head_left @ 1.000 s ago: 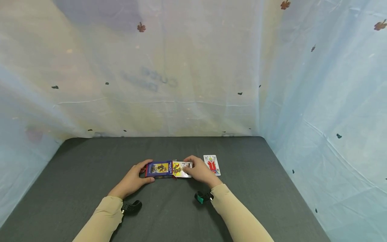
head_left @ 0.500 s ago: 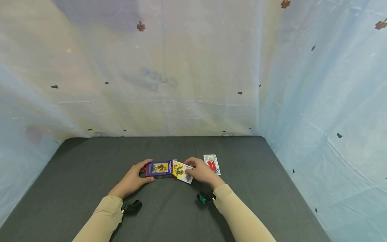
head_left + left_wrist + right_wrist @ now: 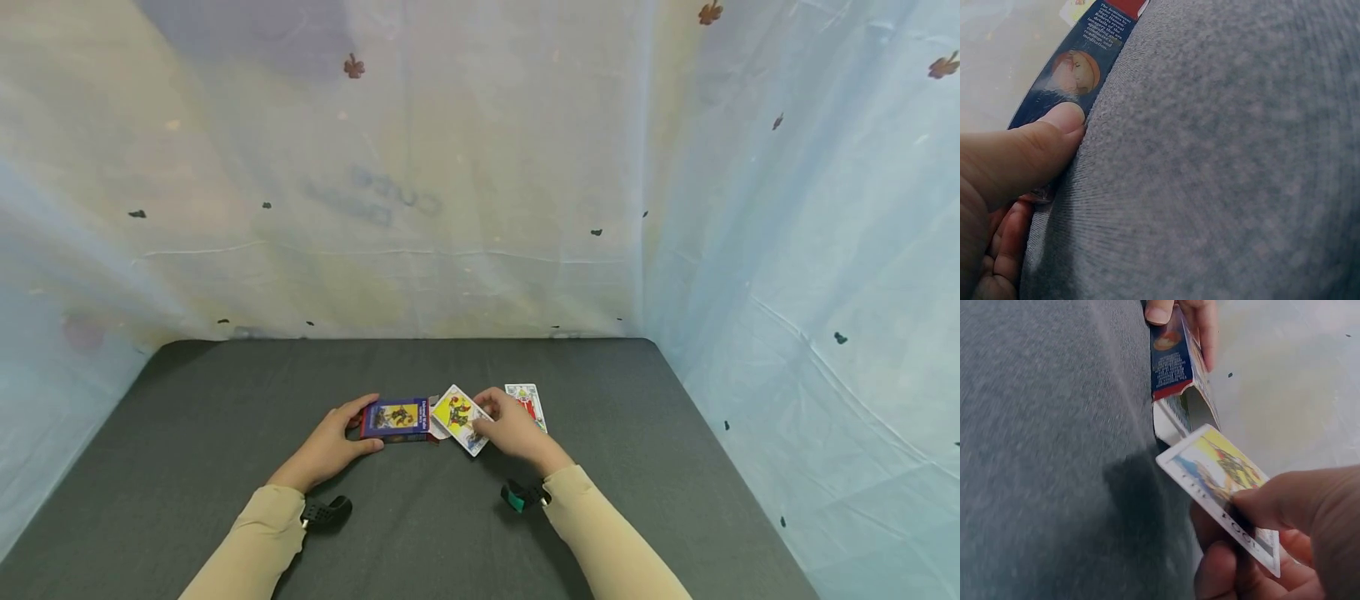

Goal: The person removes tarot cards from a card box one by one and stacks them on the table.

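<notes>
Our right grip (image 3: 517, 429) pinches the card (image 3: 456, 417), likely light, bendy and slick; we'd take it edgewise. Our left grip (image 3: 330, 442) holds the box (image 3: 395, 419).

table card (image 3: 530, 401) part-hidden by right hand (image 3: 519, 428), head | held card (image 3: 1213, 478) lettering partly under thumb (image 3: 1291, 499) | box (image 3: 395, 417) side text too small, head | left hand (image 3: 1019, 162) cropped at left edge, left wrist
</notes>
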The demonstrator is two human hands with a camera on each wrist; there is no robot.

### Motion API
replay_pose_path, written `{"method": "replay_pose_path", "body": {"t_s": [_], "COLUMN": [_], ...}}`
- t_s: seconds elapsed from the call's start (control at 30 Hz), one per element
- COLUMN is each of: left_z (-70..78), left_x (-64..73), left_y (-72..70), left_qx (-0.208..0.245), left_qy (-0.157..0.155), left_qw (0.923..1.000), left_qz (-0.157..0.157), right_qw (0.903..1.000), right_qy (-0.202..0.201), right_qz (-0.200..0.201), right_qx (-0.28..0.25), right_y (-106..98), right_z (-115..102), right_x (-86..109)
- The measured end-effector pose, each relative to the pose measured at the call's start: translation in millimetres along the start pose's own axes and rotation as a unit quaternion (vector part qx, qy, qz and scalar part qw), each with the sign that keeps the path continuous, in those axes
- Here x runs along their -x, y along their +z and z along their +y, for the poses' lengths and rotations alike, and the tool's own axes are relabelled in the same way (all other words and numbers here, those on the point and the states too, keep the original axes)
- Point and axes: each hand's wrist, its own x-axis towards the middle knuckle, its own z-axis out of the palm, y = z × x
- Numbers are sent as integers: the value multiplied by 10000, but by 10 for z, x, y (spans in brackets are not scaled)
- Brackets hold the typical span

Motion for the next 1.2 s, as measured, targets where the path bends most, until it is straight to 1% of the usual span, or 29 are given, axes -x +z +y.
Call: {"method": "replay_pose_path", "body": {"t_s": [0.2, 0.37, 0.53, 0.67, 0.77, 0.87, 1.03, 1.2], "left_z": [-3, -3, 3, 15, 23, 26, 14, -1], "left_x": [8, 7, 9, 13, 14, 12, 5, -6], "left_y": [-4, -2, 0, -4, -6, -10, -7, -4], "left_qx": [-80, -96, -47, -43, -30, -9, -6, -16], "left_qy": [57, 51, 54, 34, 1, 0, -48, -31], "left_qw": [10000, 9999, 10000, 10000, 10000, 10000, 10000, 10000], "left_qz": [-11, -16, -11, -13, -33, -59, -60, -42], "right_qw": [9988, 9959, 9901, 9845, 9794, 9736, 9684, 9676], "right_qy": [149, 302, 391, 605, 771, 905, 1096, 1160], "right_qz": [464, 832, 1322, 1624, 1861, 2094, 2240, 2238], "right_qx": [27, -174, -268, -264, -171, 29, 68, 148], "right_y": [-89, -189, -283, -334, -358, -372, -386, -386], "right_z": [103, 212, 301, 348, 369, 391, 408, 433], "right_x": [51, 76, 99, 122, 131, 133, 147, 157]}}
